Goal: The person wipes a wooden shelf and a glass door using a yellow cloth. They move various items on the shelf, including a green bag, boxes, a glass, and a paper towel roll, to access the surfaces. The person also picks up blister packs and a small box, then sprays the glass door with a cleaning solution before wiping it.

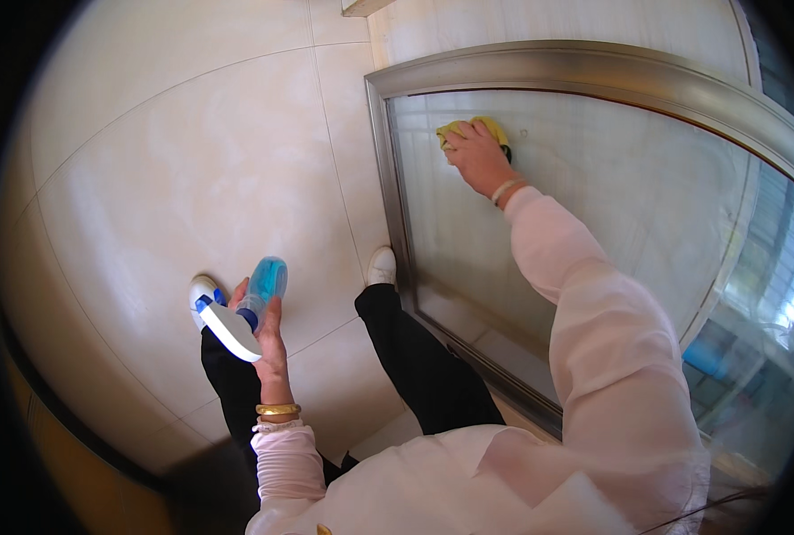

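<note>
My left hand [270, 334] is wrapped around a clear spray bottle [264, 284] of blue liquid, held over the floor near my left shoe. Its white and blue trigger head [228, 329] points to the left. My right hand [480, 157], arm stretched out, presses a yellow cloth [489, 125] against the upper left part of a glass pane [571, 200]. A dark edge of the cloth shows beside the wrist. The pane sits in a metal frame [385, 160]. Part of the left hand's fingers is hidden behind the bottle.
Large pale tiles [189, 180] cover the floor. My right shoe [381, 266] is close to the frame's left side. A blue object [705, 354] shows in or through the glass at the right. At the lower left, a dark curved edge borders a brown surface [69, 441].
</note>
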Tool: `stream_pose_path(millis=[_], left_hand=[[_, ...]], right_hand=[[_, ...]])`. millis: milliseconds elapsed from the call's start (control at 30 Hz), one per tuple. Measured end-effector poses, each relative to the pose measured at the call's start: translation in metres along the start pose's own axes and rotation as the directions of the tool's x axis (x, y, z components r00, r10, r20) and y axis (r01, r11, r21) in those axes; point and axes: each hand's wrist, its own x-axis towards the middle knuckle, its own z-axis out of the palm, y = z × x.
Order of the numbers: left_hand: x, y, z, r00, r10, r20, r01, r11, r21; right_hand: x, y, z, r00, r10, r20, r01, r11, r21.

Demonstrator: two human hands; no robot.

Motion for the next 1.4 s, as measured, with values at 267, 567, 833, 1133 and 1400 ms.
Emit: stream_pose_path(millis=[267, 567, 833, 1133, 1400], left_hand=[[-0.005, 0.019, 0.0, 1.0, 0.01, -0.027, -0.009, 0.999, 0.045], [-0.009, 0.017, 0.003, 0.995, -0.086, -0.049, 0.086, 0.996, -0.01], [-0.015, 0.012, -0.01, 0.998, -0.056, -0.027, 0.058, 0.993, 0.105], [-0.009, 0.02, 0.003, 0.992, -0.091, -0.086, 0.088, 0.996, -0.03], [-0.008, 0.031, 0.011, 0.99, -0.113, -0.087, 0.115, 0.993, 0.024]], right_hand=[[-0.023, 0.111, -0.234, 0.982, 0.013, -0.188, -0.093, 0.901, -0.423], [0.069, 0.096, -0.102, 0.973, -0.231, -0.02, 0.224, 0.957, -0.183], [0.184, 0.023, 0.069, 0.999, 0.043, 0.011, -0.038, 0.964, -0.263], [0.047, 0.093, -0.139, 0.996, -0.072, -0.048, 0.063, 0.984, -0.167], [-0.026, 0.117, -0.253, 0.989, 0.11, -0.098, -0.139, 0.919, -0.369]])
